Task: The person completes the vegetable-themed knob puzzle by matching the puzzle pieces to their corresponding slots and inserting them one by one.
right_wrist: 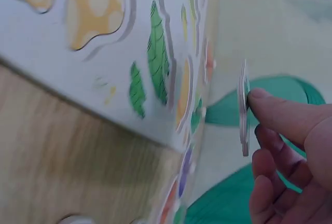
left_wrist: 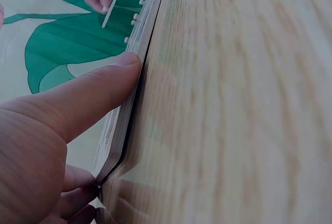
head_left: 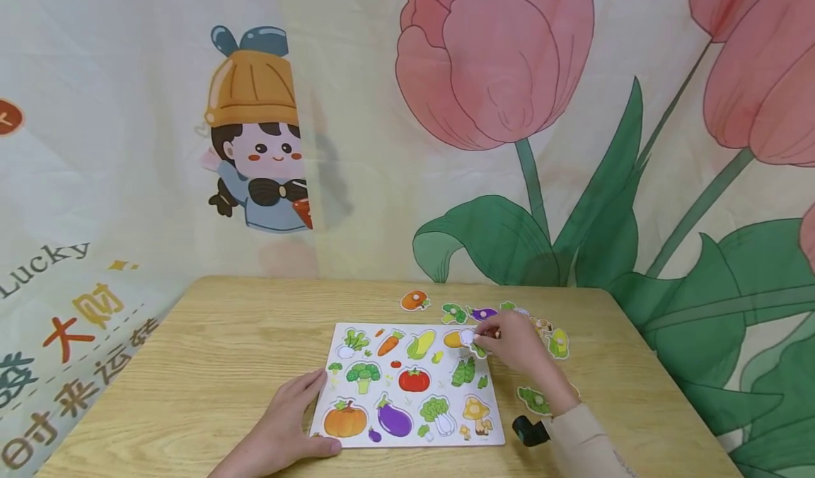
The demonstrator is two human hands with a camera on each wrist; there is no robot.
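A white puzzle board [head_left: 382, 386] printed with vegetables lies on the wooden table. My left hand [head_left: 289, 414] rests around its near left corner. In the left wrist view the straight thumb [left_wrist: 98, 92] touches the board's edge; the other fingers, partly hidden, are near the corner. My right hand [head_left: 518, 344] pinches a white and green vegetable puzzle piece [head_left: 467, 337] over the board's far right part. The right wrist view shows this thin puzzle piece [right_wrist: 244, 110] edge-on, upright between thumb and fingers, apart from the board.
Loose knobbed pieces lie past the board: a pumpkin piece [head_left: 414, 300], a broccoli piece [head_left: 454, 313], an eggplant piece [head_left: 482, 313] and a corn piece [head_left: 558, 344]. A green piece [head_left: 533, 399] and a small black object [head_left: 530, 430] lie right of it. A printed curtain [head_left: 356, 110] hangs behind the table.
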